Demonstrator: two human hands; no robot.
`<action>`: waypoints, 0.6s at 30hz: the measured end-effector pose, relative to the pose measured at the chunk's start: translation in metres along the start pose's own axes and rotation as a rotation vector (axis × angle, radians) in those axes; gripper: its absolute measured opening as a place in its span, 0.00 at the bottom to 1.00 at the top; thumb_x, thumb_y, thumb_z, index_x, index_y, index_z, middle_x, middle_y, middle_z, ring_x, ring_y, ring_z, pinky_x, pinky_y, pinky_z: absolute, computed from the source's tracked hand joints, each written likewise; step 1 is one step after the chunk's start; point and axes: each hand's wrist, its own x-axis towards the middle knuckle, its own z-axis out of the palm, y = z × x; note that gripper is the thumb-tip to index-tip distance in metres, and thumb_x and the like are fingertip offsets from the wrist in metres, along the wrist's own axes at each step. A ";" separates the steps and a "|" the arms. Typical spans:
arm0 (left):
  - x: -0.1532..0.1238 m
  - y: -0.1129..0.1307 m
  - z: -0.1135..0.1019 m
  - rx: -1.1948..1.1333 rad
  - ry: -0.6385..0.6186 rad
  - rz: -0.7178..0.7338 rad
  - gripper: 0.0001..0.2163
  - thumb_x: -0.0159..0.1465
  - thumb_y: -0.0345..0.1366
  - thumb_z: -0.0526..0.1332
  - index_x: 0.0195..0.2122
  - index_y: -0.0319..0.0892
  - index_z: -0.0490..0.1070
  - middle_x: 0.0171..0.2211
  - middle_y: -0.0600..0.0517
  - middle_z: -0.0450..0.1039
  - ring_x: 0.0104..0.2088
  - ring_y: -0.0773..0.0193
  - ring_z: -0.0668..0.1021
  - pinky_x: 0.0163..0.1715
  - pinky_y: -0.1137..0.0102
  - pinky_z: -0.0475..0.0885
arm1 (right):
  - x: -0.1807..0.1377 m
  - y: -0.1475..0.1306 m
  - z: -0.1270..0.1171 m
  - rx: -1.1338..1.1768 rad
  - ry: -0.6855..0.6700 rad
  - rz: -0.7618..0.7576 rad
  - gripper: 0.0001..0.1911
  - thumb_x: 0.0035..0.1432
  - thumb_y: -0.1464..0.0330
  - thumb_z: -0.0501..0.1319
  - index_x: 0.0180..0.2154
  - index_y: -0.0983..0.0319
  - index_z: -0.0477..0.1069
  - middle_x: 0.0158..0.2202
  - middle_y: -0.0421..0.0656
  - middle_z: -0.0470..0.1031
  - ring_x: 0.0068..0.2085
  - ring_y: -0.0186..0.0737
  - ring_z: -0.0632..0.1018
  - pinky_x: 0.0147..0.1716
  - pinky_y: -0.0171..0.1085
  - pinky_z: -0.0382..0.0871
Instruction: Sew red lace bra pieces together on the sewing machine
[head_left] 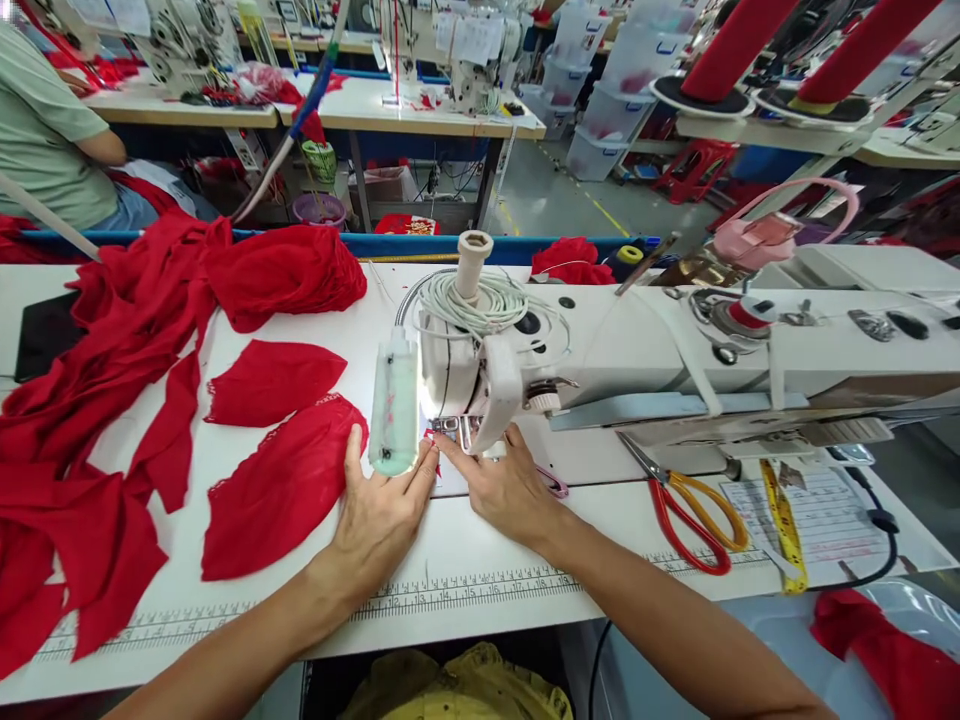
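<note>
Both hands are parked flat on the white table (480, 560), right in the middle of the frame, in front of the sewing machine (675, 350). Neither one is holding anything that I can see.

The left hand (382, 515) is palm down with its fingers loosely spread. The thumb angles right, toward the presser foot (454, 430), and the fingertips sit just under the little lamp (395, 400) hanging off the machine head. The right hand (510, 490) is also palm down, forefinger stretched left so its tip nearly meets the left thumb right at the foot. There's a tiny speck of red there, too small to tell what it is.

What matters here is the lace-edged red piece (281, 495). It lies left of the left hand, with its long axis running from lower left up to the right and its upper tip pointing toward the lamp. The little-finger side of the left hand looks to be touching that upper right edge. The right hand is well apart from it, on the far side of the foot, so the left is clearly the nearer one.

Other stuff:
- A second cut piece (270, 380) lies just above the first.
- A big red heap (112, 350) fills the left of the frame.
- Orange-handled scissors (697, 510) and a yellow tape measure (784, 525) sit at right.
- Someone in a green shirt (45, 130) is at the upper left.
</note>
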 end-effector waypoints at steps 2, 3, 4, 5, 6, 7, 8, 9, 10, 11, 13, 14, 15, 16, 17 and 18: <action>0.000 0.000 0.000 -0.017 -0.020 -0.015 0.22 0.65 0.20 0.53 0.58 0.39 0.70 0.52 0.42 0.78 0.54 0.43 0.77 0.57 0.33 0.60 | -0.001 0.001 0.000 0.014 0.041 0.002 0.33 0.53 0.81 0.55 0.60 0.61 0.69 0.35 0.49 0.76 0.46 0.52 0.70 0.49 0.50 0.59; 0.000 -0.001 0.001 -0.022 -0.027 -0.020 0.22 0.65 0.20 0.53 0.58 0.40 0.70 0.51 0.41 0.78 0.54 0.43 0.77 0.56 0.33 0.61 | -0.002 0.001 0.000 0.020 0.067 0.003 0.31 0.53 0.81 0.55 0.58 0.61 0.72 0.35 0.49 0.75 0.45 0.51 0.70 0.49 0.49 0.59; -0.001 -0.001 0.001 -0.024 -0.032 -0.022 0.22 0.65 0.20 0.53 0.59 0.39 0.70 0.51 0.41 0.79 0.53 0.43 0.77 0.56 0.33 0.61 | -0.003 0.002 -0.001 0.026 0.093 0.006 0.29 0.53 0.82 0.54 0.55 0.60 0.74 0.35 0.49 0.75 0.44 0.50 0.70 0.48 0.48 0.60; -0.001 -0.001 0.002 -0.025 -0.036 -0.023 0.22 0.66 0.21 0.53 0.59 0.39 0.69 0.50 0.41 0.79 0.52 0.43 0.77 0.55 0.33 0.62 | -0.005 0.003 -0.002 0.031 0.116 0.013 0.27 0.53 0.82 0.54 0.51 0.60 0.77 0.36 0.49 0.74 0.43 0.49 0.70 0.48 0.47 0.60; -0.001 -0.002 0.003 -0.029 -0.038 -0.025 0.22 0.66 0.21 0.53 0.59 0.39 0.69 0.50 0.40 0.79 0.52 0.43 0.78 0.55 0.33 0.62 | -0.006 0.005 -0.003 0.036 0.133 0.024 0.26 0.52 0.83 0.54 0.47 0.59 0.79 0.37 0.48 0.73 0.43 0.48 0.69 0.48 0.47 0.60; -0.001 -0.002 0.004 -0.037 -0.039 -0.031 0.22 0.66 0.22 0.53 0.60 0.39 0.69 0.50 0.40 0.79 0.51 0.44 0.78 0.55 0.33 0.62 | -0.007 0.006 -0.003 0.042 0.144 0.035 0.25 0.52 0.83 0.53 0.44 0.59 0.80 0.37 0.48 0.73 0.43 0.48 0.69 0.48 0.47 0.60; -0.001 -0.002 0.004 -0.048 -0.039 -0.038 0.22 0.66 0.22 0.52 0.60 0.39 0.68 0.50 0.40 0.79 0.50 0.44 0.78 0.55 0.34 0.62 | -0.008 0.007 -0.004 0.048 0.150 0.045 0.24 0.51 0.84 0.53 0.41 0.59 0.80 0.37 0.48 0.72 0.43 0.48 0.69 0.48 0.47 0.59; -0.001 -0.002 0.005 -0.058 -0.039 -0.045 0.22 0.66 0.22 0.52 0.61 0.40 0.68 0.50 0.40 0.79 0.50 0.45 0.78 0.56 0.34 0.62 | -0.009 0.007 -0.004 0.054 0.151 0.050 0.24 0.51 0.84 0.53 0.39 0.58 0.80 0.37 0.47 0.72 0.43 0.47 0.69 0.48 0.47 0.59; -0.001 -0.001 0.005 -0.063 -0.041 -0.050 0.23 0.66 0.22 0.52 0.61 0.40 0.68 0.50 0.40 0.78 0.50 0.46 0.78 0.56 0.35 0.61 | -0.010 0.008 -0.004 0.060 0.151 0.051 0.23 0.51 0.84 0.53 0.38 0.58 0.80 0.37 0.47 0.72 0.43 0.47 0.69 0.48 0.47 0.59; -0.001 -0.001 0.005 -0.062 -0.044 -0.051 0.23 0.66 0.22 0.51 0.61 0.40 0.67 0.51 0.40 0.78 0.50 0.46 0.78 0.56 0.35 0.61 | -0.010 0.008 -0.004 0.066 0.151 0.049 0.22 0.50 0.84 0.53 0.36 0.58 0.80 0.37 0.47 0.72 0.43 0.47 0.69 0.49 0.47 0.59; -0.001 0.000 0.005 -0.044 -0.045 -0.042 0.23 0.66 0.21 0.51 0.61 0.40 0.67 0.51 0.41 0.78 0.51 0.46 0.77 0.57 0.34 0.59 | -0.010 0.007 -0.003 0.077 0.154 0.043 0.21 0.50 0.84 0.54 0.33 0.59 0.79 0.38 0.46 0.72 0.43 0.46 0.68 0.49 0.46 0.59; -0.001 0.000 0.005 -0.032 -0.044 -0.037 0.23 0.66 0.21 0.50 0.60 0.39 0.67 0.51 0.41 0.78 0.51 0.47 0.77 0.58 0.34 0.58 | -0.010 0.007 -0.003 0.081 0.155 0.043 0.20 0.50 0.84 0.54 0.32 0.59 0.79 0.38 0.46 0.72 0.42 0.46 0.68 0.49 0.46 0.59; 0.000 0.001 0.005 -0.022 -0.043 -0.032 0.23 0.66 0.21 0.50 0.60 0.38 0.67 0.51 0.41 0.78 0.51 0.47 0.77 0.58 0.34 0.57 | -0.010 0.007 -0.003 0.085 0.157 0.044 0.19 0.50 0.84 0.54 0.31 0.59 0.78 0.37 0.46 0.72 0.42 0.45 0.68 0.49 0.46 0.59; 0.000 0.001 0.005 -0.014 -0.039 -0.027 0.23 0.66 0.20 0.50 0.60 0.38 0.67 0.51 0.41 0.78 0.50 0.47 0.77 0.59 0.34 0.56 | -0.010 0.006 -0.003 0.089 0.160 0.045 0.19 0.50 0.84 0.54 0.31 0.59 0.78 0.37 0.46 0.72 0.42 0.45 0.69 0.49 0.46 0.59; 0.000 0.001 0.005 -0.010 -0.036 -0.023 0.23 0.66 0.20 0.50 0.60 0.37 0.67 0.51 0.41 0.78 0.50 0.47 0.78 0.59 0.33 0.56 | -0.010 0.006 -0.003 0.092 0.164 0.044 0.19 0.51 0.84 0.54 0.31 0.59 0.78 0.37 0.46 0.72 0.42 0.45 0.69 0.49 0.46 0.59; 0.001 0.001 0.004 -0.013 -0.034 -0.023 0.23 0.66 0.21 0.51 0.61 0.37 0.66 0.52 0.40 0.78 0.50 0.47 0.78 0.59 0.33 0.55 | -0.010 0.005 -0.003 0.095 0.167 0.042 0.19 0.52 0.84 0.53 0.32 0.59 0.78 0.36 0.47 0.72 0.42 0.45 0.69 0.49 0.46 0.60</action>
